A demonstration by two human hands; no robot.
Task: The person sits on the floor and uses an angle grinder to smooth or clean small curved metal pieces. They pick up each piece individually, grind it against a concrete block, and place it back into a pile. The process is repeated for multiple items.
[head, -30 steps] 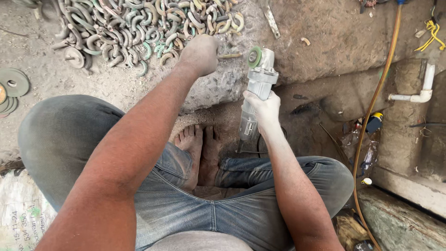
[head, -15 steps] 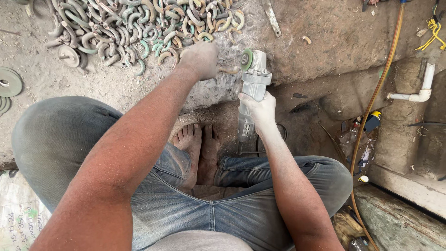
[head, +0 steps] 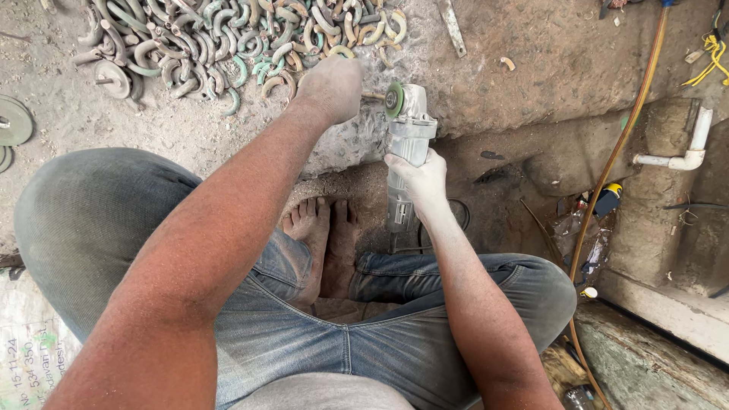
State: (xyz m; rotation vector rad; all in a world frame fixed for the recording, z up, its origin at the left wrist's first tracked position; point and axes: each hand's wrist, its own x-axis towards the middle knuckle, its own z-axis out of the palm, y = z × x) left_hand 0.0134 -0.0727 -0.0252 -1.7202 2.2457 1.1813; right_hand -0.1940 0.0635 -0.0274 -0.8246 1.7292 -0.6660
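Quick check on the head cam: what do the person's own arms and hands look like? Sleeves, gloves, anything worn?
Both arms are bare with no sleeves in view. The left hand and right hand wear no gloves, rings or watch. Both are coated in pale grey dust, heaviest on the right hand and forearm. Below them are dusty blue jeans.

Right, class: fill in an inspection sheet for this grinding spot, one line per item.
Surface: dusty stone slab, rough and pitted.
Job's things: grey angle grinder, green disc at the small metal piece under the left hand.
Clutter: heap of curved metal pieces; round discs at left edge.
Hands: left hand pressed on the workpiece; right hand gripping the grinder body.
Cables: orange hose along the right; yellow wire.
Surroundings: white pipe, bare feet, littered gutter.
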